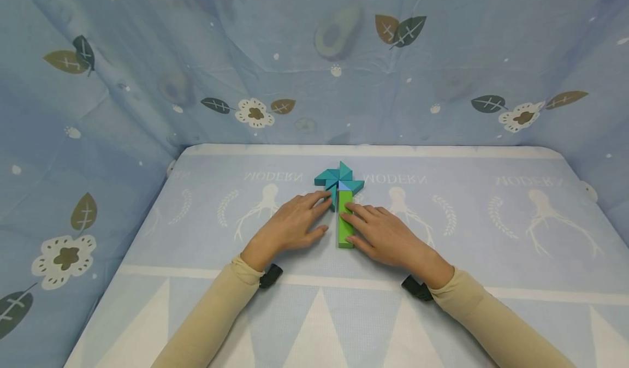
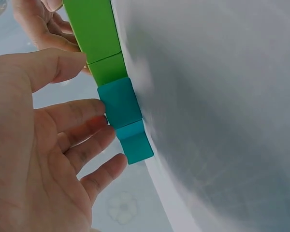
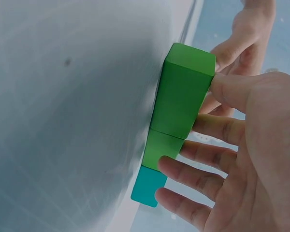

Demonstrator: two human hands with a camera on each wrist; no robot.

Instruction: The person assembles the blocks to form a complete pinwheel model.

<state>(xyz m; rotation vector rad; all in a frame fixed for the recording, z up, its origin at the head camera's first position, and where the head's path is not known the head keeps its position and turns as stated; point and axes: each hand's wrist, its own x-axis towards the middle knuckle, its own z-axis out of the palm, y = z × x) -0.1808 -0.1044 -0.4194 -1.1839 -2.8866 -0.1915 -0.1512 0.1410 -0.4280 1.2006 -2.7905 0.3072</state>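
Observation:
Teal triangular blocks (image 1: 346, 172) form a pinwheel on the table, with a small blue block (image 1: 342, 185) near its centre. Below it, green blocks (image 1: 345, 219) stand end to end like a stem. My left hand (image 1: 295, 223) lies to the left, its extended fingertips right at the lower teal block (image 2: 120, 102) in the left wrist view. On the other side, the fingers of my right hand (image 1: 382, 231) reach against the green stem. Thumb and fingertips meet its side in the right wrist view, where a longer green block (image 3: 181, 96) adjoins a shorter green one (image 3: 163, 149).
A pale blue patterned mat (image 1: 472, 209) covers the table. Blue printed cloth (image 1: 295, 57) hangs behind its far edge and along the left side. Black wrist devices (image 1: 416, 288) show below both wrists, beside the beige sleeves (image 1: 486, 308).

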